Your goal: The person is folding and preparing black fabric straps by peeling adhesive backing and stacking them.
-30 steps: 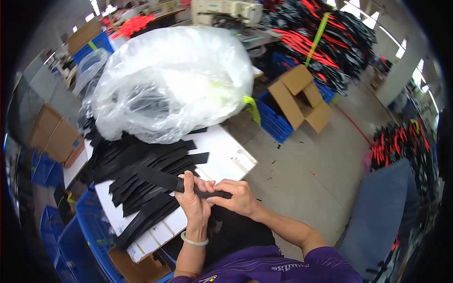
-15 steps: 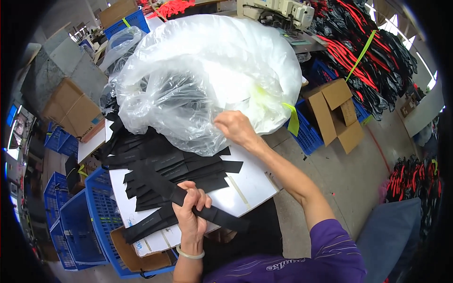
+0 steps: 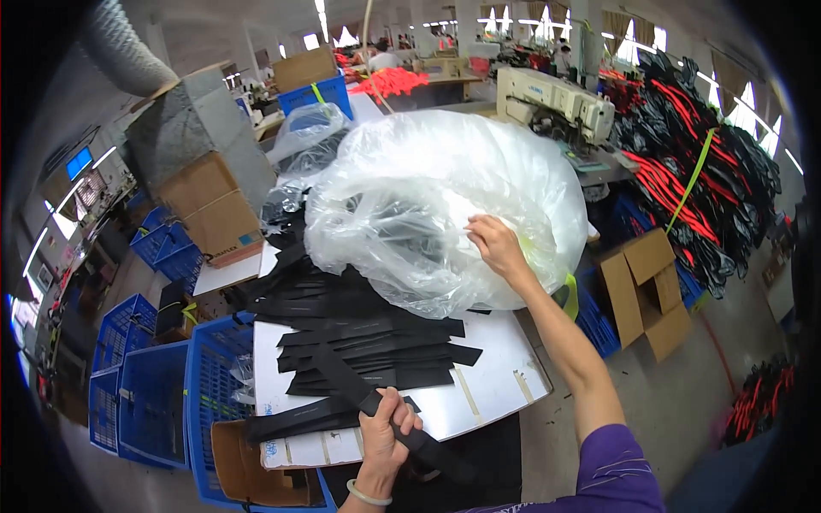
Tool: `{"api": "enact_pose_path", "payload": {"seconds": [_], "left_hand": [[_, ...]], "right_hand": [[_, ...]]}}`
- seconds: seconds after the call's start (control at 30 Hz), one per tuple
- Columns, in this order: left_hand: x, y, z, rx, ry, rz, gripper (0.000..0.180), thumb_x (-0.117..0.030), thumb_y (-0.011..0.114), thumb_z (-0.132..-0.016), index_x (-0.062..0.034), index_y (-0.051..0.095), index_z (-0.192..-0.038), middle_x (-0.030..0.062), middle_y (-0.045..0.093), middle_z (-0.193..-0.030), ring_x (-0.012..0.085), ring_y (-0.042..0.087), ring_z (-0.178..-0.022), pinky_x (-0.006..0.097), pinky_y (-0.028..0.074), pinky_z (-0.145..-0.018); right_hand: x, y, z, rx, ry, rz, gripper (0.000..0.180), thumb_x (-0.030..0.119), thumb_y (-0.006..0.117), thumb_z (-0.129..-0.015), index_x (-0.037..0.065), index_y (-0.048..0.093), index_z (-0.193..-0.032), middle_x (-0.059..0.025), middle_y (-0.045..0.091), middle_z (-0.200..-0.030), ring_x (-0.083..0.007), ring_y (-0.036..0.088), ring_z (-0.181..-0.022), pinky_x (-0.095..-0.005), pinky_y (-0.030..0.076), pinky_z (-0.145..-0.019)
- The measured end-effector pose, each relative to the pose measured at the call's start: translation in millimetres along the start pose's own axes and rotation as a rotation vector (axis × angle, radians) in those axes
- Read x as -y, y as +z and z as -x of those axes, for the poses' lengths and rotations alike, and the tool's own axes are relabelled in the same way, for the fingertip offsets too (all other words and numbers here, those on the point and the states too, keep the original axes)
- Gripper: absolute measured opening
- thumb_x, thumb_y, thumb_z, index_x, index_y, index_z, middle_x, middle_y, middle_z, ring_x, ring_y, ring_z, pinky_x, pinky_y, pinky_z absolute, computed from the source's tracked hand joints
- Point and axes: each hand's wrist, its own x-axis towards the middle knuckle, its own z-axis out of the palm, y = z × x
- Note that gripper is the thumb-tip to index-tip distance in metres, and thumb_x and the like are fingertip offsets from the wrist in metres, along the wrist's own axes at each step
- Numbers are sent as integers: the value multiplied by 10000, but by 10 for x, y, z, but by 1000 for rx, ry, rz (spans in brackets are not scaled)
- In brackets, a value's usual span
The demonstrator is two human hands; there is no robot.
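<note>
Starting at my left, blue plastic crates [image 3: 150, 402] stand stacked beside the tabletop [image 3: 492, 385], low enough to take whatever comes off its edge, and an open cardboard box [image 3: 248, 462] sits tucked against the near corner. My left hand [image 3: 385, 436] is clenched around a long black strap [image 3: 389, 410], fingers wrapped fully over it and thumb on top, so the strip stays pinned while its far end runs diagonally up toward the heap. That heap of black straps [image 3: 368, 350] lies fanned flat across the white tabletop, roughly side by side, which keeps single pieces easy to pick out. Further right, my right hand [image 3: 496, 248] reaches well forward with the arm stretched out; the fingers are spread and pressed against the big clear plastic bag [image 3: 436, 205], touching its skin rather than gripping it. The bag bulges over the back of the tabletop, just behind the straps. Flattened cardboard [image 3: 646, 291] lies on the floor at far right.
</note>
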Motion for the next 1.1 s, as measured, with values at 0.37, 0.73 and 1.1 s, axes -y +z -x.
{"api": "enact_pose_path", "payload": {"seconds": [0.37,0.73,1.1], "left_hand": [[-136,213,293,324,289,-370,380,39,687,-741,86,574,-1101,107,620,-834,151,596,-577,231,485,-529],[-68,133,441,158,427,-368,104,58,664,-750,15,593,-812,47,568,-673,104,517,-482,205,417,-439],[-37,107,266,9,251,-218,203,-214,649,-906,-61,520,-873,6,501,-686,74,438,-480,231,376,-409]], "right_hand": [[2039,-1029,872,670,610,-1541,127,59,658,-878,-39,582,-905,-127,665,-775,-115,602,-516,-243,516,-440],[2442,-1122,1227,447,193,-983,208,141,726,-837,-9,617,-930,-64,650,-718,-118,620,-653,-256,491,-568],[2454,-859,1158,434,581,-1256,133,104,714,-822,2,631,-810,-36,600,-743,-105,628,-703,-247,479,-635]]}}
